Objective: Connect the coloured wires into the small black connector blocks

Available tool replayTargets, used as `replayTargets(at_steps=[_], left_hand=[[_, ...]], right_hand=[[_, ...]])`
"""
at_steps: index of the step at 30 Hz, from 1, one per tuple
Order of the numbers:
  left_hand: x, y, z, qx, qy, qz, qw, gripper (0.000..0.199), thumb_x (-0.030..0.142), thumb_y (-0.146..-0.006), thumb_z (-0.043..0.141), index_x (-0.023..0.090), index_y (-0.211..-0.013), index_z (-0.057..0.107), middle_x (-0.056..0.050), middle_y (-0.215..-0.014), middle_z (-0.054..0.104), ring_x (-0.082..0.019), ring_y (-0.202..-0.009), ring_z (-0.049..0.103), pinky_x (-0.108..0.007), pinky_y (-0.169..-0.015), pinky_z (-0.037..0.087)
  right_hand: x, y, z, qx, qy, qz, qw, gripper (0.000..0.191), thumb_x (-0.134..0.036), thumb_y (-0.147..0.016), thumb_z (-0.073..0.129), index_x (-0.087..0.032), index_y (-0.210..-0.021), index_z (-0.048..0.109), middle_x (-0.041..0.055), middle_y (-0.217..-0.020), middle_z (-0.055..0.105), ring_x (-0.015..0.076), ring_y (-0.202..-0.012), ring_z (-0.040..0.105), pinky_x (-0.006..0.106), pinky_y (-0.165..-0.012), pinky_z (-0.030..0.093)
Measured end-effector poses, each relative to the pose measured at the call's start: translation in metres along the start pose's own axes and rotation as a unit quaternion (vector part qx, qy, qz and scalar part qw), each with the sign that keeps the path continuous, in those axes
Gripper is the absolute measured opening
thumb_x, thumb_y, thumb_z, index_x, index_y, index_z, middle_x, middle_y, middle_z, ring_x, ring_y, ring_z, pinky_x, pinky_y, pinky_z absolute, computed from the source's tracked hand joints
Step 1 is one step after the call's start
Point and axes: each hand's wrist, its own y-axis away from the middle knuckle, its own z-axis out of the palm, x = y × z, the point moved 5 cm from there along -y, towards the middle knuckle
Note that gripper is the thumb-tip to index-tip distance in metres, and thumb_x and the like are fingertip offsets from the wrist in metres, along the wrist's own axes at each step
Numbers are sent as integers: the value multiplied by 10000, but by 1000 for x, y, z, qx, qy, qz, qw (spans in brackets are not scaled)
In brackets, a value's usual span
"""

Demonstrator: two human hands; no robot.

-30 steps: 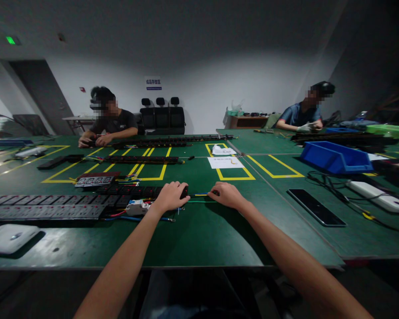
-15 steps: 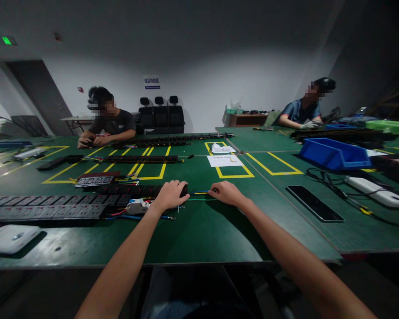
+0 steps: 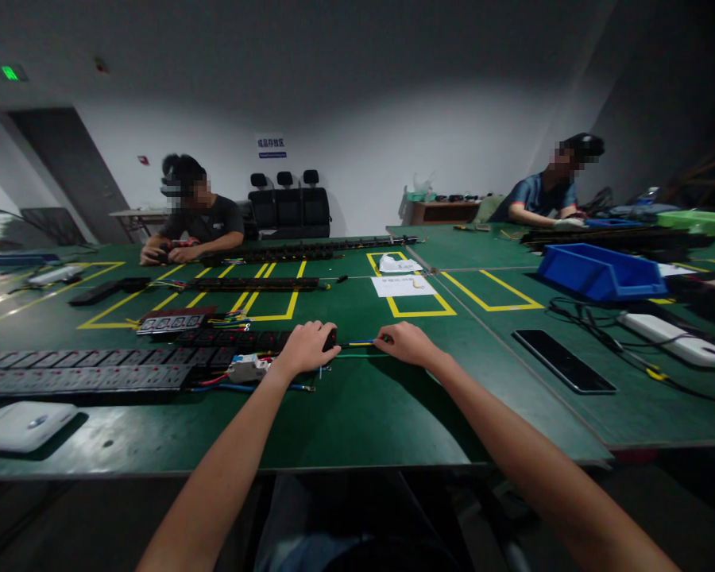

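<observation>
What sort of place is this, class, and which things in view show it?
Probably an electrical assembly workshop: there are socket strips, coloured wires and a green table marked out with yellow lines.

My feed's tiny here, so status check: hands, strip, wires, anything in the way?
Left hand over end of black socket strip. Right hand pinching wires. White component lying close to left wrist.

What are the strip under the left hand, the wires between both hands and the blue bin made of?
Black socket strip: probably matte plastic, given dull faces; metal casing possible.
Wires: likely plastic-insulated, given bright colours; cores hidden.
Blue bin: seemingly moulded plastic, evenly coloured, slightly glossy.
</observation>
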Motion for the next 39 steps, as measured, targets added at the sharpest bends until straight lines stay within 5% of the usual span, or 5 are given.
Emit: replayTargets(at_steps=[39], left_hand=[[-1, 0, 5, 4, 5, 13, 1000, 516, 545, -972, 509, 197, -1349, 561, -121, -1161, 675, -292, -1072, 626, -397, -881, 469]], right_hand=[[5, -1, 11, -27, 3, 6, 1000, 186, -406, -968, 590, -231, -982, 653, 43, -878, 737, 180, -748, 657, 249, -593, 336]])
